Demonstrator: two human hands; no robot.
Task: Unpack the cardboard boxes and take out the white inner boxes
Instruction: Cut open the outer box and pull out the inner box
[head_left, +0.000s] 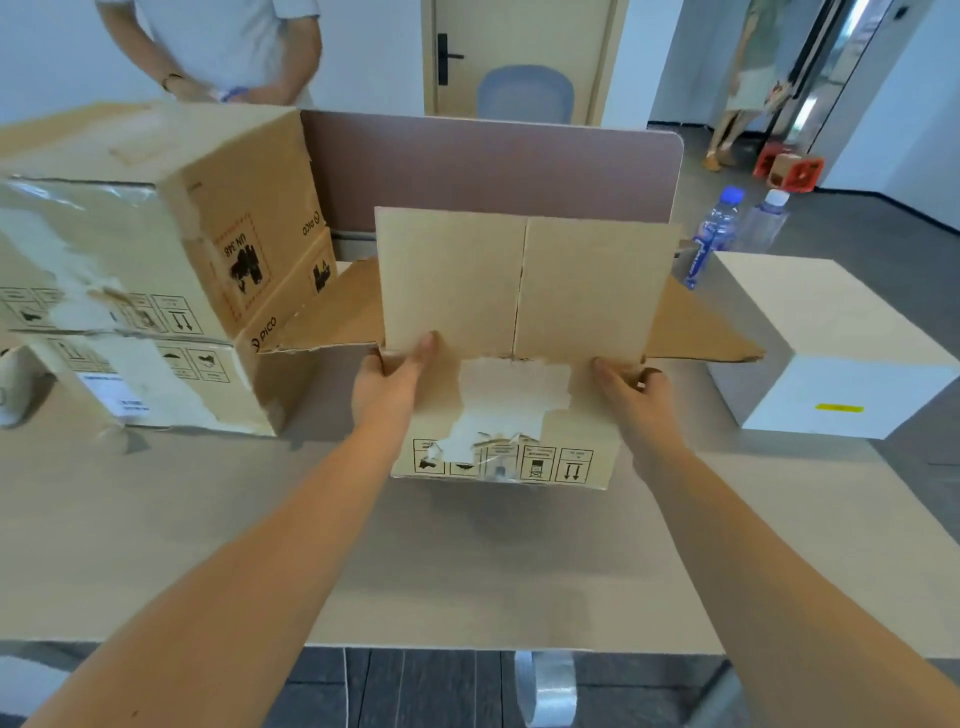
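An opened cardboard box (519, 291) is held up above the table's middle, tipped so its bottom faces me and its side flaps spread left and right. My left hand (392, 371) grips the box's lower left edge, thumb on the face. My right hand (631, 382) grips the lower right edge. A white inner box (826, 353) stands on the table at the right. Two stacked, taped cardboard boxes (156, 260) stand at the left.
The wooden table (208, 545) has a brown divider panel (493, 166) along its back edge. Two water bottles (727, 228) stand at the back right. A person stands behind the stacked boxes, another near the far right doorway. A tape roll (550, 686) hangs below the table's front edge.
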